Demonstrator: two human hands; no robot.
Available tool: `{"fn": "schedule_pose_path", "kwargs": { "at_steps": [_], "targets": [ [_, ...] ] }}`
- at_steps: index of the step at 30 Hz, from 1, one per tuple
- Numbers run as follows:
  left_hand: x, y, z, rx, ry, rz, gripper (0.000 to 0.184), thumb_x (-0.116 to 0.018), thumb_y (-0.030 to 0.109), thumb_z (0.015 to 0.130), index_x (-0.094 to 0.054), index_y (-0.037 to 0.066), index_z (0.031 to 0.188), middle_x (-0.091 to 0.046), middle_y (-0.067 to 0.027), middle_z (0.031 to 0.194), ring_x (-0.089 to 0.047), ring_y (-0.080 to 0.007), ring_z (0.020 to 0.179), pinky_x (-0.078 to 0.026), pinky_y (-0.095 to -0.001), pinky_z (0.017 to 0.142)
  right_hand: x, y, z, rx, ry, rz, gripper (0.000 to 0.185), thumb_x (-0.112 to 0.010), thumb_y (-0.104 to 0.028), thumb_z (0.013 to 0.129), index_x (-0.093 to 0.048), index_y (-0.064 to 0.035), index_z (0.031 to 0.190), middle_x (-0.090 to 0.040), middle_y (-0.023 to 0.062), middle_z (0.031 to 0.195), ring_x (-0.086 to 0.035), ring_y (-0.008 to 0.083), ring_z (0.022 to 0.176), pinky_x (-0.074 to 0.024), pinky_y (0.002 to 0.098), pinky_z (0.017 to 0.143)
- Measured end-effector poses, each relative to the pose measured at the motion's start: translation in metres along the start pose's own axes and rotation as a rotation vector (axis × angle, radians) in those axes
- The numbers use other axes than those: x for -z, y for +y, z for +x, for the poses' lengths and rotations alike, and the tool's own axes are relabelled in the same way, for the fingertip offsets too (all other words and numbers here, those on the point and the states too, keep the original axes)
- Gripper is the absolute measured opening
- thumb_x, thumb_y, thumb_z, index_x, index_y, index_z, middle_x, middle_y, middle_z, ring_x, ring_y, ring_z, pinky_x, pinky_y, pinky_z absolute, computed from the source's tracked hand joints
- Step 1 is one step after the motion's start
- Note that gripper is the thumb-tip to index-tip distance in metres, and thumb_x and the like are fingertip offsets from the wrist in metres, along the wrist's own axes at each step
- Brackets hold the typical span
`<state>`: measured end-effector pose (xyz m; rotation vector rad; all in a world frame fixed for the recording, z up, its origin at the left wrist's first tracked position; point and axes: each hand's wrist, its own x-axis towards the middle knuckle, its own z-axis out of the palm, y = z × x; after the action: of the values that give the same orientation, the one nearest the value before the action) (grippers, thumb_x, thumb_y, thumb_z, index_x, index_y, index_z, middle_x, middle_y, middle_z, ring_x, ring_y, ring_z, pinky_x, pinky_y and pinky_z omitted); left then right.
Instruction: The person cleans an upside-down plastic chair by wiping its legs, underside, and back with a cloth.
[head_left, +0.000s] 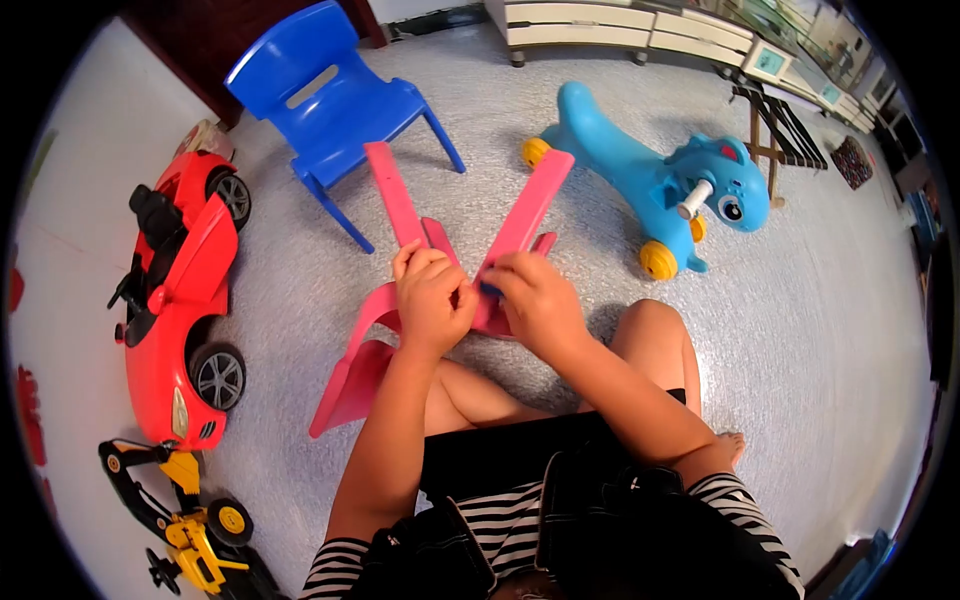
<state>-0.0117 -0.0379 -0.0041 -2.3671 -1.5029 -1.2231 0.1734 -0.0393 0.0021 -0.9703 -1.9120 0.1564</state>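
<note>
A pink plastic child's chair (532, 207) lies tipped over on the floor in front of my crossed legs, with its legs pointing up and away. My left hand (434, 308) is closed on the chair near the base of its left leg, fingers curled over the edge. Against the inner side of the other leg, my right hand (541, 305) is closed with bent fingers on a small dark blue thing (489, 289). Most of that thing is hidden under the fingers, so its kind cannot be made out. The chair's curved back part extends to the lower left, partly behind my left forearm.
A blue child's chair (345, 105) stands beyond, at the upper left. At the right is a blue ride-on animal toy (625, 165) with yellow wheels. A red toy car (190, 310) and a yellow toy digger (195, 555) line the left. A white cabinet (580, 25) stands behind.
</note>
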Motion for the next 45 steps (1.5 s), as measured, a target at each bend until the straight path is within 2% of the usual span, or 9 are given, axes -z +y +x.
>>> {"fn": "schedule_pose_path", "kwargs": {
  "at_steps": [8,12,13,16,18,21,24,28,45],
  "targets": [
    [0.036,0.014,-0.033,0.348,0.285,-0.374,0.027,-0.057,0.005,0.095,-0.061,0.003,0.121,-0.057,-0.016,0.13,-0.054,-0.0292,0.125,-0.039,-0.0412,0.112,0.071,-0.009,0.015,-0.283,-0.386,0.246,0.021,-0.073,0.0,0.081,-0.075,-0.0062,0.101,-0.068,0.0148,0.096,-0.068,0.035,0.088,-0.0558,0.0387,0.079],
    [0.035,0.086,-0.052,0.372,0.06,-1.043,0.072,-0.07,0.013,0.096,-0.03,-0.003,0.153,-0.049,-0.0193,0.144,-0.052,-0.0298,0.131,-0.044,-0.0412,0.11,0.077,-0.051,0.018,-0.599,-0.361,0.694,0.031,-0.074,-0.007,0.09,-0.07,-0.0055,0.121,-0.07,0.0106,0.109,-0.067,0.0214,0.101,-0.0531,0.0343,0.09],
    [0.049,0.105,-0.049,0.377,-0.004,-0.759,0.086,-0.073,0.013,0.095,-0.019,-0.001,0.159,-0.045,-0.0199,0.149,-0.051,-0.0329,0.135,-0.041,-0.0427,0.113,0.072,-0.053,0.016,-0.464,-0.5,0.803,0.038,-0.072,-0.015,0.096,-0.064,-0.0059,0.133,-0.066,0.01,0.122,-0.062,0.0187,0.112,-0.049,0.0347,0.099],
    [0.054,0.094,-0.046,0.559,0.195,-0.683,0.066,-0.063,0.006,0.098,-0.031,-0.001,0.156,-0.052,-0.0186,0.141,-0.054,-0.0308,0.13,-0.043,-0.0415,0.11,0.06,-0.068,0.031,-0.472,-0.501,1.066,0.04,-0.072,-0.018,0.096,-0.064,-0.0052,0.133,-0.066,0.0121,0.124,-0.061,0.0213,0.114,-0.0473,0.0351,0.101],
    [0.095,0.092,-0.035,0.771,0.27,-0.672,0.057,-0.054,0.005,0.101,-0.037,0.003,0.155,-0.056,-0.0108,0.134,-0.058,-0.0191,0.114,-0.047,-0.0345,0.102,0.039,-0.04,0.039,-0.247,-0.356,0.56,0.039,-0.072,-0.018,0.094,-0.066,-0.004,0.129,-0.07,0.0159,0.119,-0.066,0.0273,0.111,-0.0496,0.0374,0.098],
    [0.116,0.052,-0.026,0.683,0.302,-0.362,0.05,-0.056,0.005,0.1,-0.049,0.004,0.15,-0.061,-0.0117,0.129,-0.061,-0.021,0.113,-0.049,-0.0337,0.099,0.003,-0.023,0.061,-0.088,-0.207,0.179,0.027,-0.07,-0.016,0.094,-0.068,-0.0025,0.118,-0.071,0.0204,0.111,-0.068,0.0368,0.103,-0.0528,0.044,0.091],
    [0.102,0.041,-0.016,0.591,-0.014,-0.284,0.039,-0.06,0.005,0.097,-0.066,0.008,0.135,-0.064,-0.0178,0.127,-0.063,-0.0343,0.117,-0.049,-0.0377,0.102,-0.053,-0.005,0.055,-0.005,-0.174,-0.01,0.019,-0.064,-0.015,0.096,-0.069,-0.002,0.108,-0.072,0.0207,0.101,-0.069,0.0373,0.091,-0.0529,0.0461,0.082],
    [0.044,0.03,-0.021,0.504,-0.072,-0.004,0.047,-0.065,0.009,0.095,-0.061,0.016,0.142,-0.057,-0.018,0.138,-0.06,-0.0389,0.121,-0.05,-0.0429,0.101,-0.058,-0.011,0.047,0.074,-0.315,-0.278,0.013,-0.059,-0.016,0.093,-0.062,-0.0078,0.083,-0.066,0.0166,0.063,-0.063,0.0346,0.054,-0.0487,0.0443,0.061],
    [-0.008,-0.07,0.111,0.92,-0.259,0.111,0.052,-0.049,0.036,0.105,-0.04,0.031,0.156,-0.052,-0.0193,0.133,-0.065,-0.0391,0.113,-0.054,-0.051,0.092,-0.054,-0.007,0.045,0.114,-0.251,-0.188,0.019,-0.068,-0.017,0.086,-0.057,-0.0054,0.077,-0.059,0.0174,0.054,-0.061,0.0371,0.05,-0.0503,0.0486,0.054]
  ]
}}
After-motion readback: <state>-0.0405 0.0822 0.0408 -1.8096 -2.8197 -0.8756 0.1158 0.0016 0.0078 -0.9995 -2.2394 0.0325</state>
